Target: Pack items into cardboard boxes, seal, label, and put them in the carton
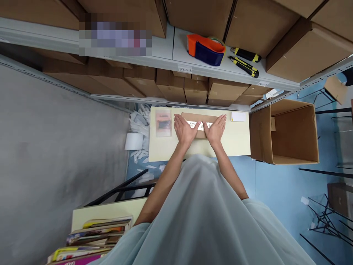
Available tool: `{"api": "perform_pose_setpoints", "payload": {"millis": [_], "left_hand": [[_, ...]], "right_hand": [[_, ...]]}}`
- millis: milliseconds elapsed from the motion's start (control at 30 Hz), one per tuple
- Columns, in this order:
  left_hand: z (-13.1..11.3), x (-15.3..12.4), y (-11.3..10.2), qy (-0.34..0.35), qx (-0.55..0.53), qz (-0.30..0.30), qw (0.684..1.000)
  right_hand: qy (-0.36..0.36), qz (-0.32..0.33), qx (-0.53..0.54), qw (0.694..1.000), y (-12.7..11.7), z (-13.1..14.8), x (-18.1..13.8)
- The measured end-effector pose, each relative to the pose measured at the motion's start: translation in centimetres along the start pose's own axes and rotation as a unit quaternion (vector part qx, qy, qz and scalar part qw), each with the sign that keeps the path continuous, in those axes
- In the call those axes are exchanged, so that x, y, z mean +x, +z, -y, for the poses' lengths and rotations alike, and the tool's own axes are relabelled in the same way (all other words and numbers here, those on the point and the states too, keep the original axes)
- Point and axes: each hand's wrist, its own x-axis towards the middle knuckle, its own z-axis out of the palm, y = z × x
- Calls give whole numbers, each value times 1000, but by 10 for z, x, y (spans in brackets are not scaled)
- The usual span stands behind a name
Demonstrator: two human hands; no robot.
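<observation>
A small brown cardboard box with a white printed label lies on the pale yellow table in front of me. My left hand rests flat on its left end, fingers stretched out, the thumb on the label's edge. On the right end lies my right hand, also flat, its thumb pointing in toward the other. Both hands cover parts of the box. Left of my left hand sits a clear plastic bag with orange and dark contents. A small white and yellow box lies beyond my right hand.
A large open carton stands right of the table. Above, a shelf holds cartons, an orange and blue tape dispenser and two yellow-black box cutters. Paper scraps and a white roll are at left; magazines lie lower left.
</observation>
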Motion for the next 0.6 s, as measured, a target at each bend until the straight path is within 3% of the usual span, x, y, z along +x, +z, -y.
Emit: {"api": "perform_pose_setpoints", "payload": {"millis": [167,300,467,600], "left_hand": [[23,6,-10,-39,-5,4,999],[36,9,-15,0,-51,-17,999],[26,11,-26,1,-94,-25,995],[19,3,-53,31,-158,-38,986]], "right_hand": [[58,15,101,993,11,-33,10],[72,20,165,983,9,-55,8],[33,-65,184,980,-4,-45,-4],[-17,-108,211,971,-35,-38,-16]]}}
